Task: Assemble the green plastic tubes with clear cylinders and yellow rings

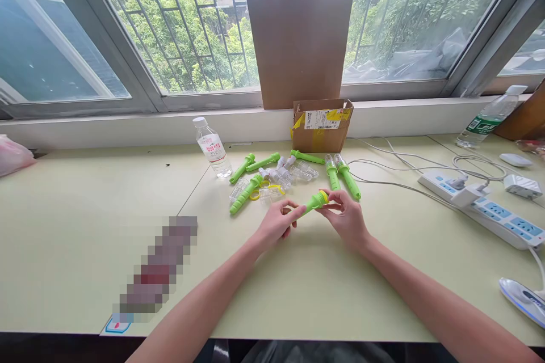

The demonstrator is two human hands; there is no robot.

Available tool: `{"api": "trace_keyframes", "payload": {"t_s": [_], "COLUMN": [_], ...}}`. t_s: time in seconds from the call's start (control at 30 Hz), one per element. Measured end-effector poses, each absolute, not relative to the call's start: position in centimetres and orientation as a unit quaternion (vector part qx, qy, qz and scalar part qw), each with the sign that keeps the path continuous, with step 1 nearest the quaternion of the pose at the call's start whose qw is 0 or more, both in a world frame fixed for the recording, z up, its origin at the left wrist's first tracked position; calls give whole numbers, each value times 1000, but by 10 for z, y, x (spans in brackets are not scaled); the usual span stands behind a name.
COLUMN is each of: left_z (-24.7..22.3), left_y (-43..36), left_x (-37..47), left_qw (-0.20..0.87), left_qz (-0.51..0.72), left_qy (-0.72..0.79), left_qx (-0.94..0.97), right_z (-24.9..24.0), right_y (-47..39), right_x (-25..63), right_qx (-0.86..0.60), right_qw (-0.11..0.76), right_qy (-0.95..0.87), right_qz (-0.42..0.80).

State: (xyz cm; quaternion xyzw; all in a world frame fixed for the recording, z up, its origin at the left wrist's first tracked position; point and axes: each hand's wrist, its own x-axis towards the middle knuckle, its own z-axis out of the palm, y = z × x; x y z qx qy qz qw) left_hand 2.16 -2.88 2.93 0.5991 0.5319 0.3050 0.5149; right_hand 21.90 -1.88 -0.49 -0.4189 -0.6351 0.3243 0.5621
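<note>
My left hand [281,220] is closed round the lower part of a green plastic tube [315,202] with a ribbed, flared end. At that flared end sits a yellow ring [324,197], pinched by the fingers of my right hand [344,216]. Just beyond my hands lie several loose green tubes, among them one nearby green tube [246,195]. Beside it are yellow rings [254,195], clear plastic caps [271,195] and small white pieces [286,162]. Two green tubes with clear caps fitted [347,176] lie to the right of this group.
A cardboard box [322,130] and a water bottle [213,147] stand behind the parts. On the right are a power strip [485,210], cables [400,165] and another water bottle [489,118]. A pixelated patch [159,264] covers something at left.
</note>
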Motion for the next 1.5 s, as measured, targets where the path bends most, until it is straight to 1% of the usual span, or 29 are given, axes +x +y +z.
{"api": "trace_keyframes", "payload": {"t_s": [0.03, 0.1, 0.17, 0.2, 0.33, 0.47, 0.57, 0.87, 1.17, 1.37, 1.5], "left_z": [27, 22, 16, 13, 6, 6, 8, 15, 24, 30, 32], "left_y": [-29, -28, -27, -27, -26, -26, -28, -33, -34, -34, -33], "left_x": [22, 22, 22, 22, 20, 18, 18, 22, 24, 24, 25], "left_qw": [464, 323, 188, 141, 32, -10, 16, 173, 297, 401, 451], "left_qz": [330, 376, 394, 399, 411, 405, 403, 392, 406, 391, 379], "left_qy": [534, 529, 505, 493, 458, 451, 465, 522, 534, 550, 561], "left_qx": [625, 689, 745, 760, 788, 795, 788, 737, 679, 620, 581], "right_z": [-5, -5, -5, -5, -5, -7, -8, -9, -10, -8, -7], "right_y": [-18, -17, -15, -14, -13, -12, -11, -12, -12, -13, -14], "right_x": [219, 219, 219, 220, 222, 223, 223, 224, 225, 224, 224], "right_qx": [-421, -430, -438, -442, -444, -433, -427, -434, -437, -440, -437], "right_qw": [566, 573, 578, 579, 579, 574, 571, 550, 542, 537, 535], "right_qy": [-628, -608, -589, -581, -571, -579, -584, -608, -620, -623, -630], "right_qz": [329, 342, 356, 362, 376, 384, 387, 373, 363, 359, 354]}}
